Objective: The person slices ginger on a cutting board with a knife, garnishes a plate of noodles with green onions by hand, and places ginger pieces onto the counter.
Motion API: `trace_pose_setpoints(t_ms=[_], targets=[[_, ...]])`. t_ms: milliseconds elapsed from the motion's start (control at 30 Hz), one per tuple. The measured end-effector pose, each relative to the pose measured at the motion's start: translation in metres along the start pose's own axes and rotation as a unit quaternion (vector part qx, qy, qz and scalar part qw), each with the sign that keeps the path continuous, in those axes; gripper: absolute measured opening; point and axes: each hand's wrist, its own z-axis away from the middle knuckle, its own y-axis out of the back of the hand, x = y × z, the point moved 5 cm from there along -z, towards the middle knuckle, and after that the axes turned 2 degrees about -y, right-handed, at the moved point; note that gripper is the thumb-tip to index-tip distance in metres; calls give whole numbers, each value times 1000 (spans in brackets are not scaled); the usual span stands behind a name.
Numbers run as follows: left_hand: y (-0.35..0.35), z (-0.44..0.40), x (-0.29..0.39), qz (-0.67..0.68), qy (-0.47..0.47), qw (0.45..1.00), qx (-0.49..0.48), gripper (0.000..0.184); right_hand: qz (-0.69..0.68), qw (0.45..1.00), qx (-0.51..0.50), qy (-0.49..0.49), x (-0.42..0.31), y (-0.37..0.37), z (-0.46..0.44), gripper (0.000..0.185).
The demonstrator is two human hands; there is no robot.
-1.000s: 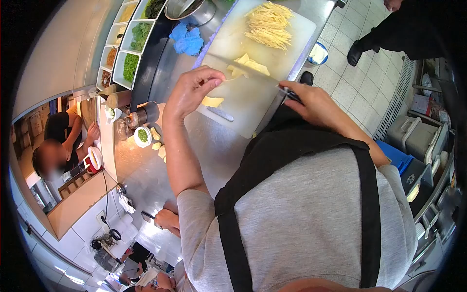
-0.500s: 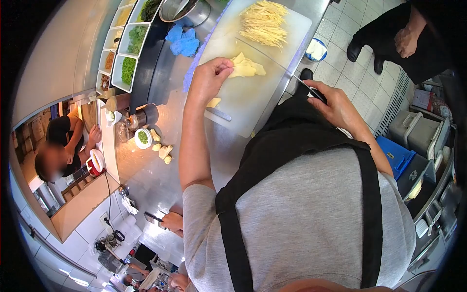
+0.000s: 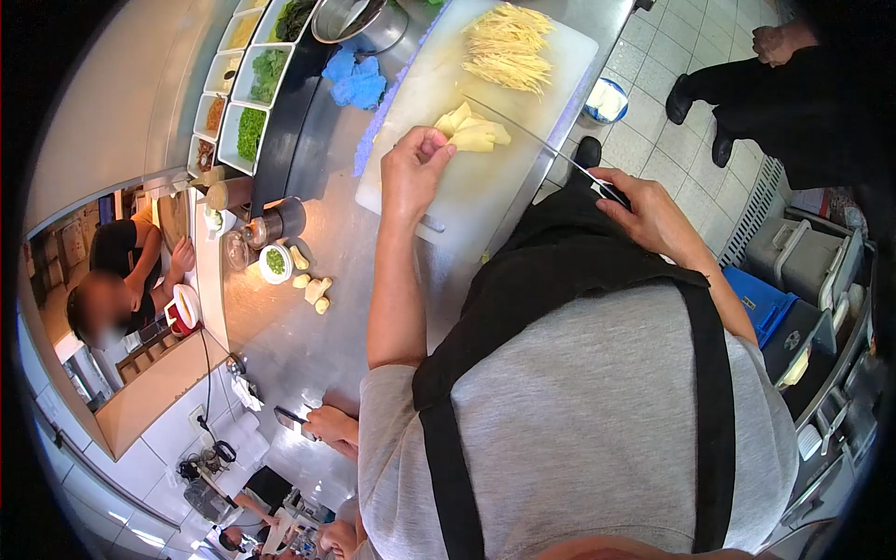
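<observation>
On the white cutting board (image 3: 467,196) lies a small fanned pile of pale yellow ginger slices (image 3: 478,136). My left hand (image 3: 415,173) is closed in a pinch at the pile's left edge, on the slices; its fingertips are partly hidden. My right hand (image 3: 644,207) grips the dark handle of a knife (image 3: 551,145). Its long, thin blade reaches over the board between the slices and a heap of ginger cut into thin strips (image 3: 509,47).
A blue cloth (image 3: 355,79) and a metal pot (image 3: 359,21) sit beyond the board. Ginger knobs (image 3: 317,291) and a cup of chopped greens (image 3: 275,264) are on the steel counter. Another person's legs (image 3: 756,112) are at right; a hand with a phone (image 3: 289,417) is at lower left.
My left hand has shifted slightly right and down, and the slices look more fanned. A loose slice near my left wrist no longer shows. The knife has moved slightly; the person at right has shifted.
</observation>
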Motion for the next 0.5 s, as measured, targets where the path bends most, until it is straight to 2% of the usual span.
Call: trace_pose_setpoints(t_ms=[67, 167, 267, 467, 500], targets=[[7, 4, 5, 86, 6, 996, -30, 13, -14, 1000, 14, 17, 6, -3, 0, 38], [16, -6, -5, 82, 5, 988, -128, 9, -2, 1000, -8, -17, 1, -1, 0, 39], [14, -19, -8, 46, 7, 993, -113, 11, -3, 999, -19, -38, 1, 0, 0, 39], [11, -25, 1, -78, 17, 995, -62, 18, -2, 1000, 9, -2, 6, -5, 2, 39], [13, -22, 10, -112, -6, 993, -38, 18, -4, 1000, 14, 4, 8, -6, 1, 39]])
